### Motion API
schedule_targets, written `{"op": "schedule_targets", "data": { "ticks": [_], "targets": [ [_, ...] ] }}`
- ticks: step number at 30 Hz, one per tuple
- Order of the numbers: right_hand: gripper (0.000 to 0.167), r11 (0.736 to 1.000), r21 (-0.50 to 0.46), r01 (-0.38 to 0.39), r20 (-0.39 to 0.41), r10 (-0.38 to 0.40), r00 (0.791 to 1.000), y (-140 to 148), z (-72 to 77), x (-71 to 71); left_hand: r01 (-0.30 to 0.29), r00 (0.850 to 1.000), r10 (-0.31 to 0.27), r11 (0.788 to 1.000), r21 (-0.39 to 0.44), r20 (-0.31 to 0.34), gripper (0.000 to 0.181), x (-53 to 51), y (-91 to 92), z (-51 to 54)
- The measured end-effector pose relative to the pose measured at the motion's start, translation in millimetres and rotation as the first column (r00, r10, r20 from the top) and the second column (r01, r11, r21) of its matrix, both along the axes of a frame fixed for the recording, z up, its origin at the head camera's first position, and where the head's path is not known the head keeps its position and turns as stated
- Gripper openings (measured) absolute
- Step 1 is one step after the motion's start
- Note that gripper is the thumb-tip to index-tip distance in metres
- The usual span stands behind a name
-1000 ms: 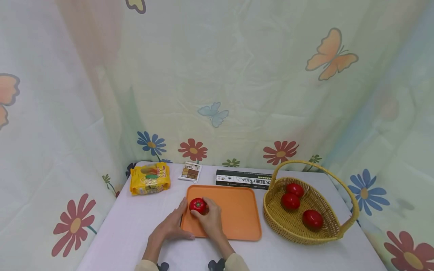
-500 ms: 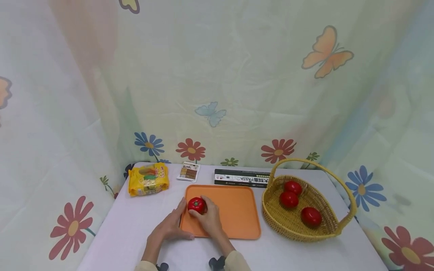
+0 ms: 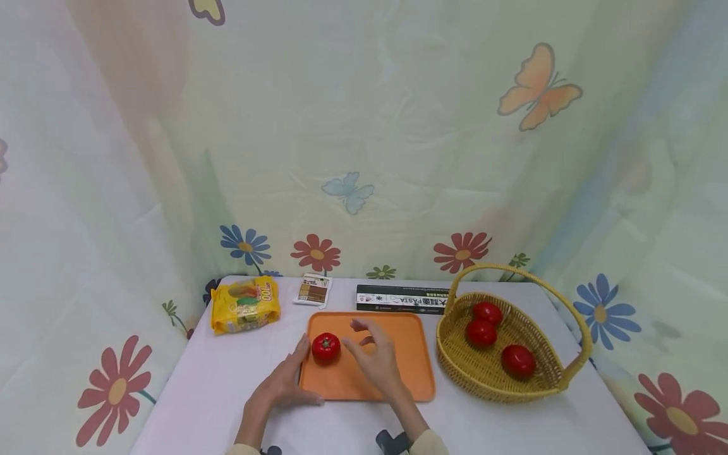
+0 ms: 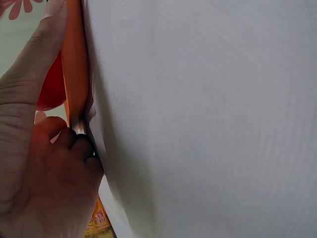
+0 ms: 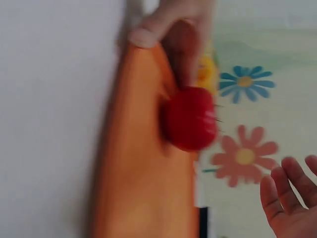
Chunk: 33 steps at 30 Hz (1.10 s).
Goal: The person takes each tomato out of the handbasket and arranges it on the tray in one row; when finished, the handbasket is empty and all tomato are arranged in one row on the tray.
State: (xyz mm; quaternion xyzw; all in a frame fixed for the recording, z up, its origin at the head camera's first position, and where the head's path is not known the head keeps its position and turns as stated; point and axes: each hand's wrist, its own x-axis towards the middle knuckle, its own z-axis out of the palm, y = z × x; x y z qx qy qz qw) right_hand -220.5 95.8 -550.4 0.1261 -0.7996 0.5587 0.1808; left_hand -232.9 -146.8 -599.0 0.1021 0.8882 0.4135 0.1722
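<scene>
Behind a white table (image 3: 216, 366), a flowered curtain (image 3: 432, 126) is being displayed. On the table's right side, a wicker basket (image 3: 483, 388) is being supported; left of it, an orange tray (image 3: 412, 354) is being supported too. Behind the tray, space is being taken up by a long dark box (image 3: 400, 299), with a yellow packet (image 3: 246, 304) farther left. The tray's near left corner is being gripped between the thumb and fingers of the left hand (image 3: 284, 382). The right hand (image 3: 375, 360) is being held above the tray, fingers loosely spread, pinching nothing. Between yellow packet and box, a small packet (image 3: 313, 290) is being shown. In the basket, three red fruits (image 3: 518, 362) are being contained. A red tomato (image 3: 326, 348) is being borne by the tray's left part, just beside the left hand's fingertips.
</scene>
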Motion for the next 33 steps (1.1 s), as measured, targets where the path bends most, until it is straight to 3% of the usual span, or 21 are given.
{"op": "schedule_targets", "data": {
  "ticks": [4, 8, 12, 16, 21, 27, 33],
  "targets": [
    [0.021, 0.994, -0.106, -0.018, -0.147, 0.002, 0.989, 27.7, 37.8, 12.1, 0.001, 1.0, -0.001, 1.0, 0.003, 0.001, 0.142, 0.3, 0.3, 0.4],
    [0.02, 0.982, -0.186, -0.011, -0.219, -0.03, 0.975, 59.8, 72.2, 24.0, 0.009, 1.0, -0.009, 1.0, 0.012, -0.008, 0.142, 1.9, 0.9, 1.3],
    [0.023, 0.983, -0.162, 0.082, -0.246, -0.121, 0.962, 93.6, 91.5, 24.4, 0.014, 1.0, -0.014, 1.0, 0.013, -0.016, 0.142, 2.3, 0.2, 2.1],
    [0.026, 0.976, -0.121, 0.184, -0.243, -0.208, 0.947, 128.5, 100.1, 12.7, 0.006, 1.0, -0.006, 1.0, 0.004, -0.01, 0.143, 2.2, -1.2, 2.1],
    [0.038, 0.951, -0.124, 0.282, -0.231, -0.304, 0.924, 169.5, 97.0, -10.2, 0.006, 1.0, -0.006, 1.0, 0.012, 0.001, 0.143, 2.2, -1.6, 1.3],
    [0.05, 0.911, -0.093, 0.402, -0.177, -0.413, 0.894, 210.7, 73.8, -34.5, -0.001, 1.0, 0.001, 1.0, 0.006, -0.001, 0.143, 0.7, -2.3, 0.8],
    [0.042, 0.846, 0.025, 0.533, -0.088, -0.529, 0.844, 240.8, 49.4, -50.7, 0.004, 1.0, -0.005, 1.0, 0.017, 0.007, 0.142, 0.0, -0.4, 0.1]
  ]
}}
